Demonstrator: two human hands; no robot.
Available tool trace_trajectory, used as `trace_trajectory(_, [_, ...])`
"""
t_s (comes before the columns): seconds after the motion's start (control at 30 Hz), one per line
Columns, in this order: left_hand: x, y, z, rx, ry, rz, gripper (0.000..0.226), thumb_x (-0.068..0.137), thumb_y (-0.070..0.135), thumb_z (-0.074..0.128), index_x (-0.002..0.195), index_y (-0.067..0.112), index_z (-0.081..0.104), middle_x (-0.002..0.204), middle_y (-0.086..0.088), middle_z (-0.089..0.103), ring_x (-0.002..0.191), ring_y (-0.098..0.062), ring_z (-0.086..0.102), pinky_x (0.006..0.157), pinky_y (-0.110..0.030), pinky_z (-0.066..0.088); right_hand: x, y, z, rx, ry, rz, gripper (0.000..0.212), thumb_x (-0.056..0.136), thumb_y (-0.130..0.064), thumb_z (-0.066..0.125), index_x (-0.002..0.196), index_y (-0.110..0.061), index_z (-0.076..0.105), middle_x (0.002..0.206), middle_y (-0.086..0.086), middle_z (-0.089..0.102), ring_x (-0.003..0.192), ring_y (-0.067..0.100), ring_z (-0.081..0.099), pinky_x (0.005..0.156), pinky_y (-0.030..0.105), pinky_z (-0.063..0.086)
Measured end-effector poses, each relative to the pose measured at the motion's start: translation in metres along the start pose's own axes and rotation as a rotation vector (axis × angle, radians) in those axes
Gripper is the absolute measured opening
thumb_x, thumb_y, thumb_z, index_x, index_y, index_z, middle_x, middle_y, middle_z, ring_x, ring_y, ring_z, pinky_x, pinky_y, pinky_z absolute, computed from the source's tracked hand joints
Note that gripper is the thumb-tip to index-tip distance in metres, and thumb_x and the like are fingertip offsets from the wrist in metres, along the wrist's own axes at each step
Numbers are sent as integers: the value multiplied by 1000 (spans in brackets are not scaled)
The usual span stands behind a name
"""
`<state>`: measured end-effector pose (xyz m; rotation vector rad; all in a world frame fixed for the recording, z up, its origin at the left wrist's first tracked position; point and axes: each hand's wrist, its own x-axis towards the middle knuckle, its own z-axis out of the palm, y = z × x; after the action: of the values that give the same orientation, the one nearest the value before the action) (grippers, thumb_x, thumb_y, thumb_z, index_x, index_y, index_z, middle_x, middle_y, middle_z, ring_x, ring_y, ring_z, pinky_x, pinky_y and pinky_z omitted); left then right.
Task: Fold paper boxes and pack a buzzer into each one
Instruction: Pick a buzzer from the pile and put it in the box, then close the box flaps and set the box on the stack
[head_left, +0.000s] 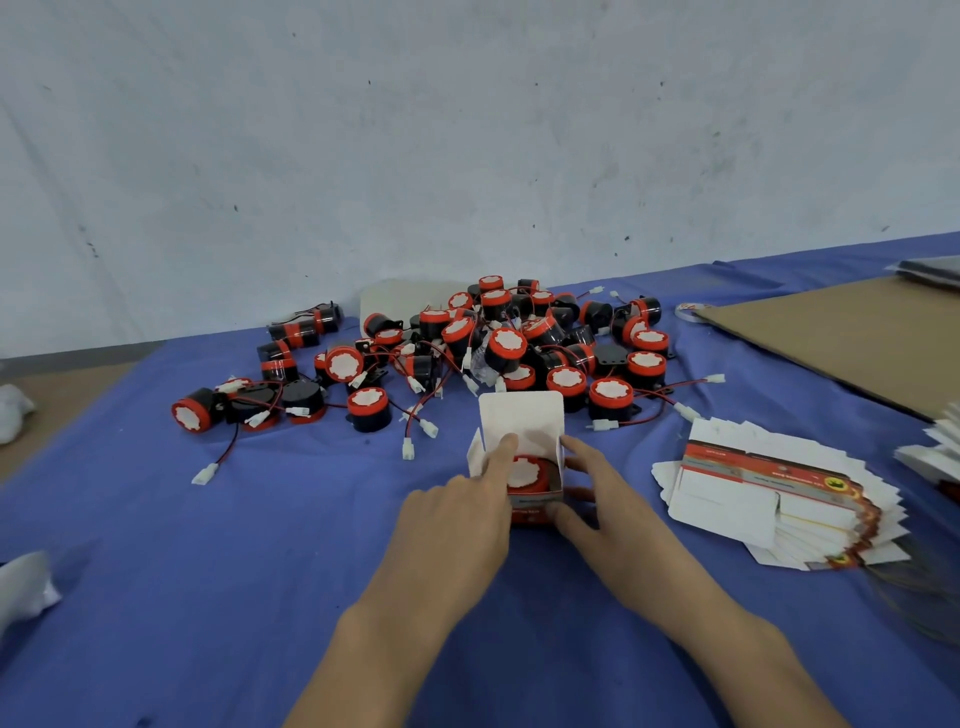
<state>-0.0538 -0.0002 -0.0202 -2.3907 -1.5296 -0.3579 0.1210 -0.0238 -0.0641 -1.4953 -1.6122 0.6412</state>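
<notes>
A small paper box stands on the blue cloth with its white lid flap raised. Inside it sits a red-and-black buzzer, white face up. My left hand rests against the box's left side, its forefinger pressing down on the buzzer. My right hand grips the box's right side and front corner. Behind the box lies a big pile of loose buzzers with red-black wires and white plugs. A fanned stack of flat unfolded boxes lies to the right.
The blue cloth covers the table, and a grey-white wall rises behind it. A brown cardboard sheet lies at the far right, a tape roll by its edge. White plastic bags sit at the left edge.
</notes>
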Motion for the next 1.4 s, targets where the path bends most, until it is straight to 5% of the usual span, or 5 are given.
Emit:
trace_trajectory(0.27, [-3, -14, -15, -547, 533, -49, 32, 99, 20, 38, 121, 27, 61, 98, 15, 68, 62, -9, 62, 47, -29, 48, 0, -7, -2, 1, 13, 3, 61, 95, -46, 57, 144, -50, 21, 135, -31, 26, 127, -3, 40, 103, 23, 41])
trace_trajectory(0.5, [12, -22, 7, -1269, -3, -503, 20, 103, 26, 50, 122, 27, 56, 102, -2, 66, 85, -14, 65, 74, -31, 59, -2, -10, -1, -74, 3, -16, 55, 98, -43, 54, 146, -46, 28, 145, -25, 27, 132, 4, 44, 103, 25, 44])
trace_trajectory(1.0, [9, -31, 28, -1067, 63, -281, 54, 93, -8, 37, 87, 36, 69, 94, 12, 69, 84, -10, 64, 59, -17, 48, 3, -8, -8, -84, 24, -70, 23, 93, -34, 68, 86, -38, 47, 118, -50, 46, 103, -8, 55, 77, 7, 42])
trace_trajectory(1.2, [8, -40, 26, -838, -2, -102, 16, 93, 45, 44, 92, 53, 57, 118, 35, 52, 119, 2, 46, 89, -25, 48, 0, -6, -10, -110, -26, -84, 33, 89, -41, 71, 106, -54, 46, 120, -45, 48, 109, -13, 52, 85, 13, 45])
trace_trajectory(1.4, [-2, -54, 30, -826, -97, 88, 56, 77, 83, 45, 124, 55, 55, 136, 45, 39, 132, 15, 30, 103, -14, 34, -7, -9, -18, -143, -74, -140, 29, 79, -72, 46, 106, -61, 50, 134, -46, 37, 113, -14, 50, 85, 10, 44])
